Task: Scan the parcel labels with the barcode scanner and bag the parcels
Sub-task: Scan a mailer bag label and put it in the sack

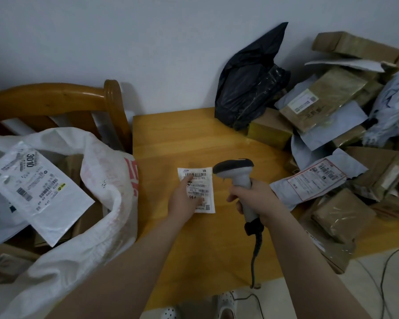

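The task is judged to be partly done, with most of it left. At the middle of the desk [171, 134] one small white parcel [206, 178] lies flat, label up, and is pressed down by the left hand [184, 199], whose fingers [189, 180] are laid out nearly straight across the label and grip nothing. Just at 3 o'clock of it, the one barcode scanner [234, 169] is held upright by the right hand [256, 203], its fingers wrapped closed around the handle and the head turned toward the upper barcode, so the scan of this parcel is taken to be the step in hand; bagging it has not yet been done. At 9 o'clock one white sack [101, 203] stands open on a wooden chair [55, 97], and one white mailer [32, 187] is seen on top inside it, with brown boxes beneath (too overlapped to be counted). From 1 to 4 o'clock a pile of parcels [332, 107] waits on the desk: brown boxes and grey mailers, more than ten by estimate, though an exact count cannot be given. One black bag [249, 88] is propped against the wall at 1 o'clock, and one scanner cable [255, 261] hangs toward 6 o'clock.
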